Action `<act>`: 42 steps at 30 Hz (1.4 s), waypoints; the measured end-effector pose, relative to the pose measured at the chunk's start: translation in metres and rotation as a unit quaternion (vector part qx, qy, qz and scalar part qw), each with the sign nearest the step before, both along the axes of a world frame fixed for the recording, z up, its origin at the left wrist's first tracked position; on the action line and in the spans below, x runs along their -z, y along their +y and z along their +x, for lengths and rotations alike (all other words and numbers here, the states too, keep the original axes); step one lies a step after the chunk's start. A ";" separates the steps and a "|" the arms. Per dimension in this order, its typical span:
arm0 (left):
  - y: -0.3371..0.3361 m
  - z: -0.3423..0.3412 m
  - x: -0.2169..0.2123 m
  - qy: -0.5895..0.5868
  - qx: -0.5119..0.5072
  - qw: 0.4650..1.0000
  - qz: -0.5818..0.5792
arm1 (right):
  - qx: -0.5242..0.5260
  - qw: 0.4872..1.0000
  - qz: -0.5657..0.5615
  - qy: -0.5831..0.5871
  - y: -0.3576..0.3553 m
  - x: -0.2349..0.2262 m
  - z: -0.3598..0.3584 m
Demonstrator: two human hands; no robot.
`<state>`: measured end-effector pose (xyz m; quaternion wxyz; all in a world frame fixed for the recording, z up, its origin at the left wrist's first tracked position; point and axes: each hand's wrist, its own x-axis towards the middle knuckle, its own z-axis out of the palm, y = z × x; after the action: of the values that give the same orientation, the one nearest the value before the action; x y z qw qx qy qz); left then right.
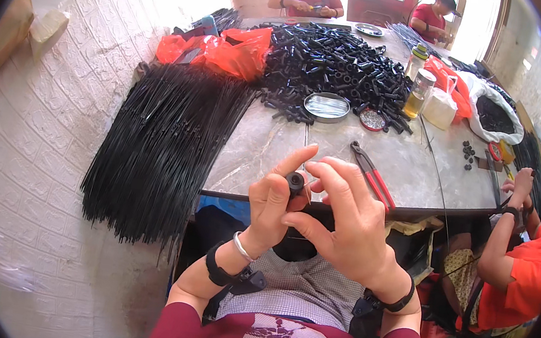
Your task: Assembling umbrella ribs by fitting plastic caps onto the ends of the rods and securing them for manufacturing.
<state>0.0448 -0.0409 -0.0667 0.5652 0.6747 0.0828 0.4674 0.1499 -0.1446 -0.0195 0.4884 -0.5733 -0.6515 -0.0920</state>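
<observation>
1. At the centre of the frame my left hand (271, 203) pinches one small black tube piece (295, 183) between thumb and fingers.
2. My right hand (343, 219) curls beside it, fingertips pressed toward the piece; I cannot tell if it grips.
3. On the table (266, 149) above lie one pair of red-handled pliers (371, 174) and one round metal tin (326, 106).
4. A heap of black tubes (334, 63), too many to count, fills the upper middle.
5. One bundle of black rods (161, 144) lies left.
</observation>
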 end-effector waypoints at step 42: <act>0.053 -0.005 0.082 0.039 0.040 0.988 -0.144 | 0.081 0.911 -0.350 0.202 0.006 0.098 0.126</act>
<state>0.0398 0.0124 -0.1489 0.6713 0.6064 0.1444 0.4010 0.2764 -0.1385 -0.1179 0.3680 -0.7650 -0.4804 0.2205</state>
